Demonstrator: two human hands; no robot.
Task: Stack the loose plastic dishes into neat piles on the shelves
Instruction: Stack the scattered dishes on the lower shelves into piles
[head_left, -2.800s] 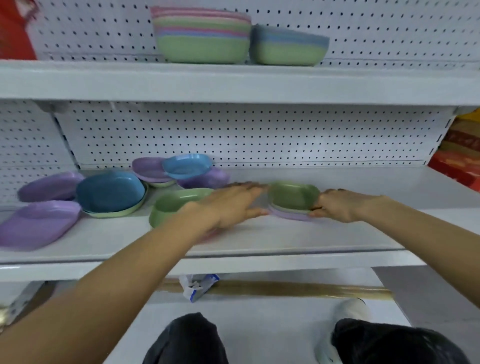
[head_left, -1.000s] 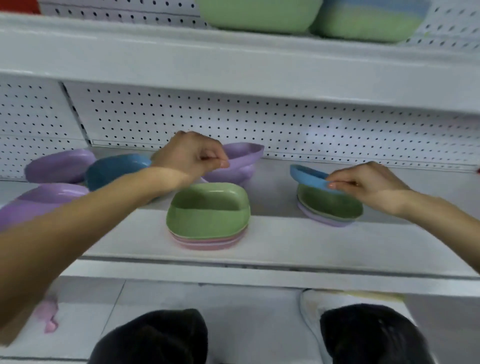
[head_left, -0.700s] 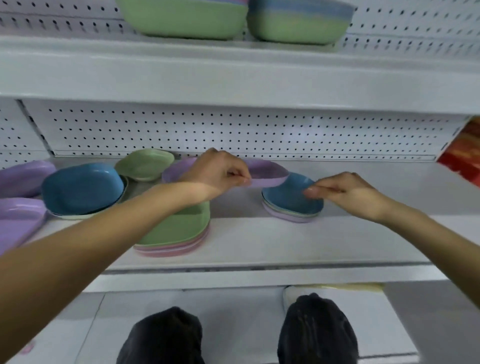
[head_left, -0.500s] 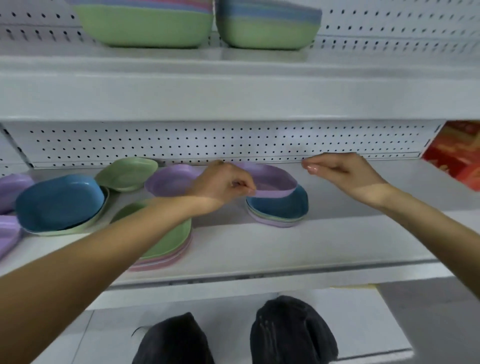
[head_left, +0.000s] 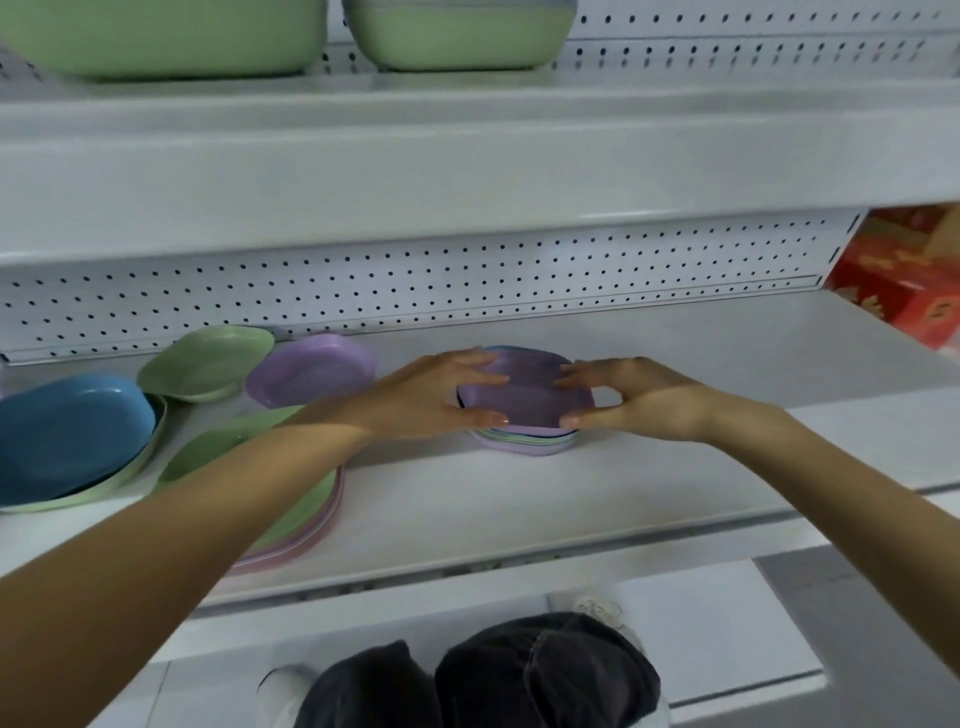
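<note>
So the purple dish has landed on the small pile mid-shelf. The left hand has straight fingers on its left rim, and the right hand pinches the right rim. The next loose dish sits back-left, closer to the left hand.

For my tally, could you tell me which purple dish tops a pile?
The purple dish between left hand and right hand tops the pile; the loose purple dish lies unstacked further left.
</note>
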